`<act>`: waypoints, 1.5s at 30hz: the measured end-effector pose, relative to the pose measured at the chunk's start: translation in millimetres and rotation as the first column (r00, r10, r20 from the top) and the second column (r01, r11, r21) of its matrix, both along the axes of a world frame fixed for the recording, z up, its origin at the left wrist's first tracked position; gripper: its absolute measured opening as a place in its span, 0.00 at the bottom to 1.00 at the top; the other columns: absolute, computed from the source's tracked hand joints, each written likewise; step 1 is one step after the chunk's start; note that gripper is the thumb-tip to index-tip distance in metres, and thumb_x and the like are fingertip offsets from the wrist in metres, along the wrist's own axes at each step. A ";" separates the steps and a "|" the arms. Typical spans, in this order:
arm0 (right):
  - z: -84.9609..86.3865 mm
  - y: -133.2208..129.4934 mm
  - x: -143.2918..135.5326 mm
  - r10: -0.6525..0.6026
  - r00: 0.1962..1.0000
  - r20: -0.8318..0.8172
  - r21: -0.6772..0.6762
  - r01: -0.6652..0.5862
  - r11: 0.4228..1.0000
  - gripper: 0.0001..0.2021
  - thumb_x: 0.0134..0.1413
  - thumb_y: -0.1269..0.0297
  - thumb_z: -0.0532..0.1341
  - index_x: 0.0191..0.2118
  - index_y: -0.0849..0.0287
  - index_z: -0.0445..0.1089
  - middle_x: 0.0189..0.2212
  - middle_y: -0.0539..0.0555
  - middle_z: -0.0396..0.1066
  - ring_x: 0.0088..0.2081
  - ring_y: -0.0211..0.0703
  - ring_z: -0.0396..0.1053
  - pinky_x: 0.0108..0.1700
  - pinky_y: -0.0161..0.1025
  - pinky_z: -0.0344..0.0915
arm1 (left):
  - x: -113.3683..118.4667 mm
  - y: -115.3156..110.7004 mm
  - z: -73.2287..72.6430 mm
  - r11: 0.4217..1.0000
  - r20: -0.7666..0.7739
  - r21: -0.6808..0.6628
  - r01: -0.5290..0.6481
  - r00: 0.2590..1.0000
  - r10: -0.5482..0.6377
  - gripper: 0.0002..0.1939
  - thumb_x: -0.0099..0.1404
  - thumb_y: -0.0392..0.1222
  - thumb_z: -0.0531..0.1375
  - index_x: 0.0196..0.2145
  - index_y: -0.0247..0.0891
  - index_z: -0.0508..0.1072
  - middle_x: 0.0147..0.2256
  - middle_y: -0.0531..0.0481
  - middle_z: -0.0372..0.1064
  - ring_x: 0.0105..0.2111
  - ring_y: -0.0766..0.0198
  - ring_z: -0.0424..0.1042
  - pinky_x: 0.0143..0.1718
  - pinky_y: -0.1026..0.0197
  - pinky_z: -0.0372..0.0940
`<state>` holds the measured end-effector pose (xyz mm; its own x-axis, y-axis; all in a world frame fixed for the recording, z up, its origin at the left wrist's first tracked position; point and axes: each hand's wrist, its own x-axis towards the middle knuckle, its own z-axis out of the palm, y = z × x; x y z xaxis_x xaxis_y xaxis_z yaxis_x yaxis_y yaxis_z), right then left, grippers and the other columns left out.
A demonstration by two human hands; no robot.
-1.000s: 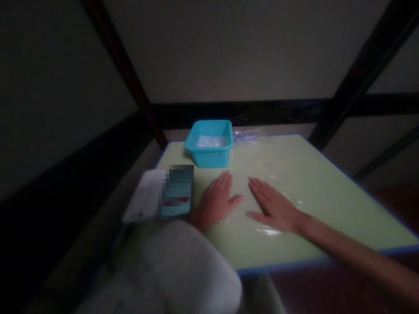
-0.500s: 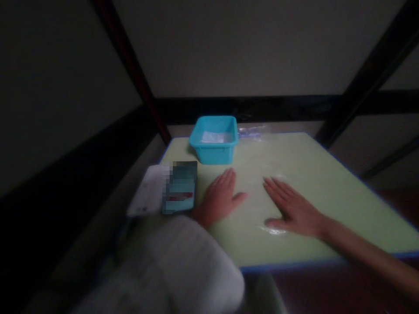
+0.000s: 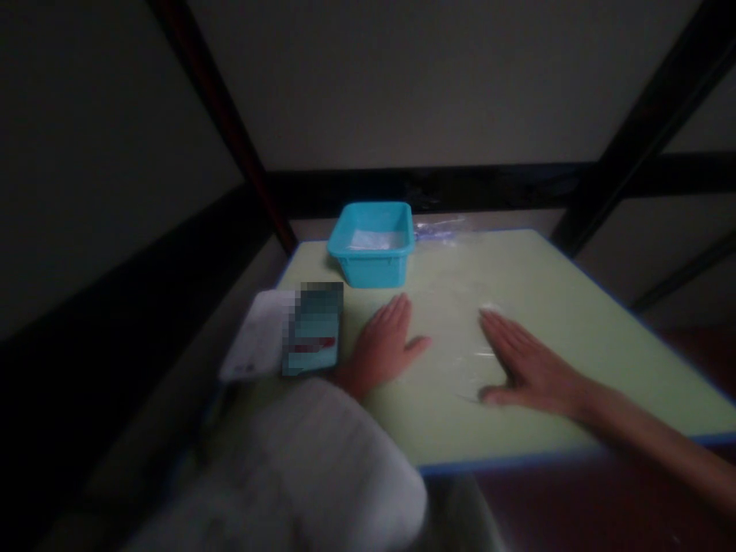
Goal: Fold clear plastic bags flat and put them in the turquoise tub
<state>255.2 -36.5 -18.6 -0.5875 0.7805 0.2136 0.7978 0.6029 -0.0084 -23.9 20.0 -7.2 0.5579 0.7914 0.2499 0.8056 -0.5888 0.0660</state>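
Note:
A thin clear plastic sheet or bag (image 3: 451, 349) lies flat on the pale yellow-green table (image 3: 575, 307), its outline showing only by faint glints. My left hand (image 3: 386, 345) rests palm down at its left side, fingers stretched out and thumb apart. On the sheet's right side my right hand (image 3: 526, 368) also lies flat, fingers straight together and thumb spread. Neither hand grips anything. Just beyond my left hand stands a turquoise plastic basket (image 3: 375, 268) with something whitish and clear inside.
Left of my left hand lie a dark phone-like item (image 3: 316, 330), partly pixelated, and a white flat object (image 3: 258, 333). Crumpled clear plastic (image 3: 440, 230) sits at the table's far edge, right of the basket. Walls with dark beams stand behind and to the left.
My right hand has slid a little to the right over the plastic, widening the gap between the hands. The left hand stays about where it was.

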 end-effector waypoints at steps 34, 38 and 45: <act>1.9 -5.3 10.6 -0.082 0.994 0.071 -0.045 0.085 0.995 0.56 0.46 0.30 0.50 0.67 0.64 0.24 0.66 0.67 0.28 0.65 0.63 0.35 0.62 0.56 0.46 | -0.7 -0.2 0.3 1.000 -0.018 -0.024 -0.004 1.000 0.003 0.44 0.61 0.64 0.51 0.60 0.22 0.52 0.63 0.31 0.46 0.64 0.51 0.45 0.63 0.54 0.46; 1.9 -4.2 10.8 -0.085 0.994 0.069 -0.066 0.090 0.994 0.55 0.46 0.30 0.50 0.67 0.64 0.25 0.66 0.67 0.28 0.65 0.62 0.34 0.62 0.57 0.45 | -2.2 1.6 -0.5 0.999 -0.026 -0.051 0.011 1.000 -0.013 0.47 0.60 0.65 0.52 0.61 0.21 0.50 0.63 0.30 0.45 0.64 0.50 0.44 0.63 0.53 0.46; -0.4 -3.1 9.2 -0.112 0.993 0.043 -0.108 0.116 0.987 0.56 0.44 0.29 0.50 0.67 0.64 0.26 0.66 0.66 0.28 0.65 0.63 0.34 0.63 0.57 0.43 | -10.7 4.8 10.8 0.999 0.008 -0.012 0.048 0.999 -0.048 0.48 0.58 0.66 0.54 0.61 0.24 0.48 0.64 0.29 0.42 0.64 0.47 0.40 0.62 0.49 0.45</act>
<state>264.4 -39.7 -18.9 -0.4994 0.8602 0.1032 0.8621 0.5052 -0.0393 -34.7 24.9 3.6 0.5935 0.7668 0.2445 0.7759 -0.6259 0.0794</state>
